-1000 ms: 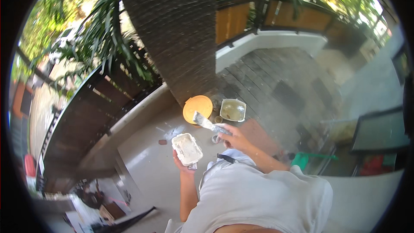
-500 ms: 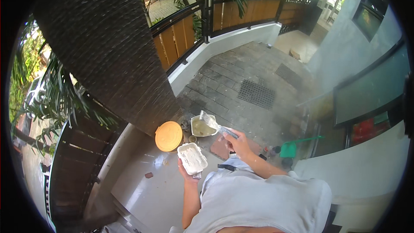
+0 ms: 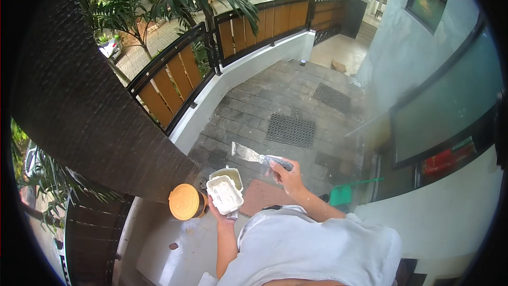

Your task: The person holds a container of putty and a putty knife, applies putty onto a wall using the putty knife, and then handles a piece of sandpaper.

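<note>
In my left hand [image 3: 218, 213] is a small white rectangular tub [image 3: 225, 195], held from below and the side. White paste or powder lies inside it. My right hand [image 3: 289, 176] is closed around the dark handle of a putty knife [image 3: 247, 153]. Its flat blade is smeared with white and points left, up and to the right of the tub, touching nothing. Partly hidden behind the tub stands a second pale container [image 3: 233, 175] with a murky, greenish-grey content.
A bucket with an orange lid [image 3: 184, 202] stands left of the tub. Ahead are a reddish slab [image 3: 264, 197], a green dustpan [image 3: 341, 195] and dark mats [image 3: 290, 131] on grey paving. A dark pillar [image 3: 95, 106] and fence [image 3: 174, 82] rise left, a pale wall [image 3: 389, 37] right.
The view has swung, so the surroundings sit further left. The putty knife has moved away from the second container, its blade now more level. The white tub now overlaps that container in view.
</note>
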A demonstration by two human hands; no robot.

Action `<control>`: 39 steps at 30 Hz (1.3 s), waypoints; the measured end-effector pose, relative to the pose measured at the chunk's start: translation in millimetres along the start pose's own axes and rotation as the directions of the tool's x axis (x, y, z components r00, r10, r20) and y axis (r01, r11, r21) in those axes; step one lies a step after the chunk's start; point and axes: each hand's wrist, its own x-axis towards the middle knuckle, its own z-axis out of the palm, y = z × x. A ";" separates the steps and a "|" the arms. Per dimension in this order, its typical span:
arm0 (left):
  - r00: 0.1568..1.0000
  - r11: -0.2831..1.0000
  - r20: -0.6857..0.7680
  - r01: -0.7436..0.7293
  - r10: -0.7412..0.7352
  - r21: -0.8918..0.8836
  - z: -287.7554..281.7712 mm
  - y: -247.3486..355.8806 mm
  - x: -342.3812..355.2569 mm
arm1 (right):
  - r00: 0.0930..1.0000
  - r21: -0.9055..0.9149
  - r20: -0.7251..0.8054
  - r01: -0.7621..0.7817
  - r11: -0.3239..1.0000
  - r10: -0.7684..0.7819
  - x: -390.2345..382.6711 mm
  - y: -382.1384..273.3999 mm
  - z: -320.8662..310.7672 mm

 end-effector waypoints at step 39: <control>0.589 0.538 -0.218 -0.804 0.778 -0.252 -135.8 124.5 -264.1 | 0.593 -0.121 0.707 -0.434 0.893 0.384 -105.9 159.5 292.1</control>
